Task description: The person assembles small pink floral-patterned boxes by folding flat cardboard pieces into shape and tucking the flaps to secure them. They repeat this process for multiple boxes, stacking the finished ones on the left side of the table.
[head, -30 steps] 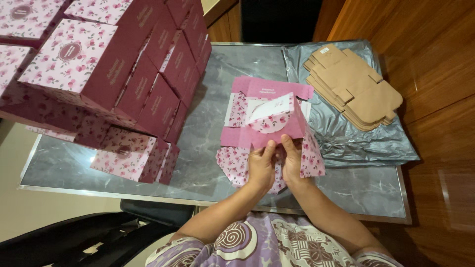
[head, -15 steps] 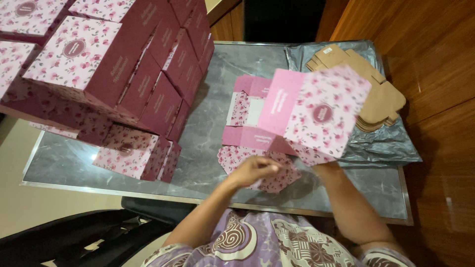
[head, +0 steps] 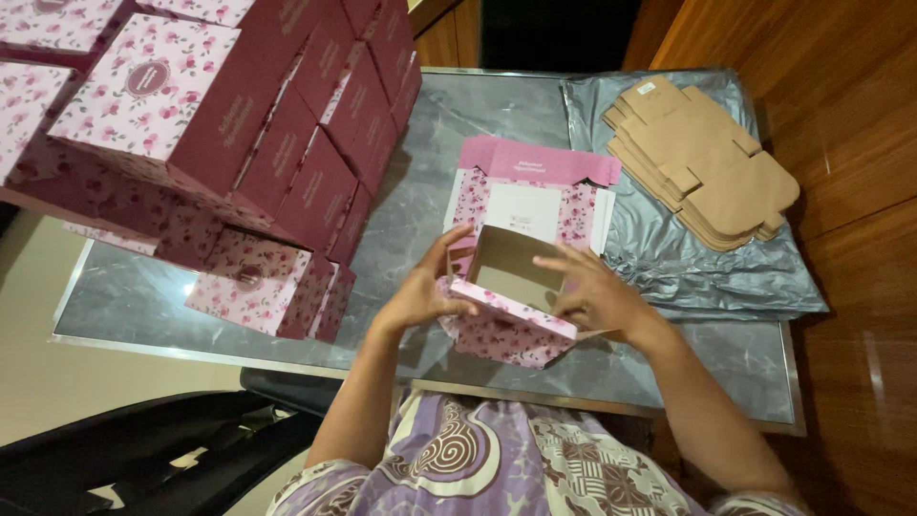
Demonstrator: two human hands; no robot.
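Note:
A half-folded pink floral cardboard box (head: 506, 330) sits open side up between my two hands, its brown inside showing. My left hand (head: 425, 287) grips its left wall with fingers curled over the edge. My right hand (head: 597, 296) holds the right side, fingers spread over the rim. Just behind it lies a small stack of flat pink floral box blanks (head: 535, 191) on the grey marbled table (head: 420, 205).
A tall pile of assembled pink and maroon floral boxes (head: 220, 124) fills the left of the table. Flat brown cardboard blanks (head: 702, 162) rest on a silver plastic bag (head: 688, 258) at the right. Wooden floor lies to the right, a dark chair below the table edge.
The box was lifted and swung to the right by my right hand, then came down in front of me open side up. Both hands now hold its walls.

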